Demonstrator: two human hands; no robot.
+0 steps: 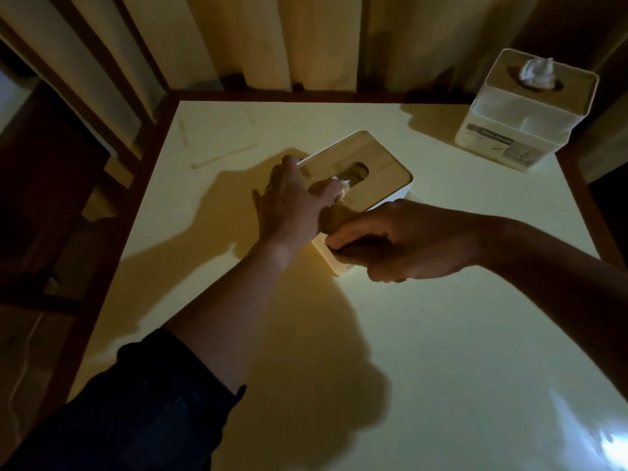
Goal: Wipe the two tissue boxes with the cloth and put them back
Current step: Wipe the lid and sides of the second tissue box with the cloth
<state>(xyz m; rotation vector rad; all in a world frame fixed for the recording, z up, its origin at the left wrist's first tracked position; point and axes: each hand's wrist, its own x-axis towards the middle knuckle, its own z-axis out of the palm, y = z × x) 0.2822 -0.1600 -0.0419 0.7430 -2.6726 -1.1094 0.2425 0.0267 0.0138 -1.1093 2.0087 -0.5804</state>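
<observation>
Two tissue boxes stand on a pale table with a dark wooden rim, and two bare hands work at one of them. The near tissue box, white with a wooden lid and an oval slot, lies between the hands at the table's middle. The left hand rests flat over the box's left end, fingers straight and spread along its side, thumb lying on the lid beside a tuft of tissue at the slot. The right hand presses against the box's near side, fingers curled round a dark cloth that touches the white wall; the shadow there hides how much cloth it grips.

The second tissue box, taller and white, stands well apart beyond the right hand at the far right corner, upright, with a white tissue rising from its lid and a label on its front face. A dark sleeve covers the left forearm to above the wrist. Beyond the left hand, pale curtains hang behind the table; dark furniture stands to that hand's left, too dim to tell apart.
</observation>
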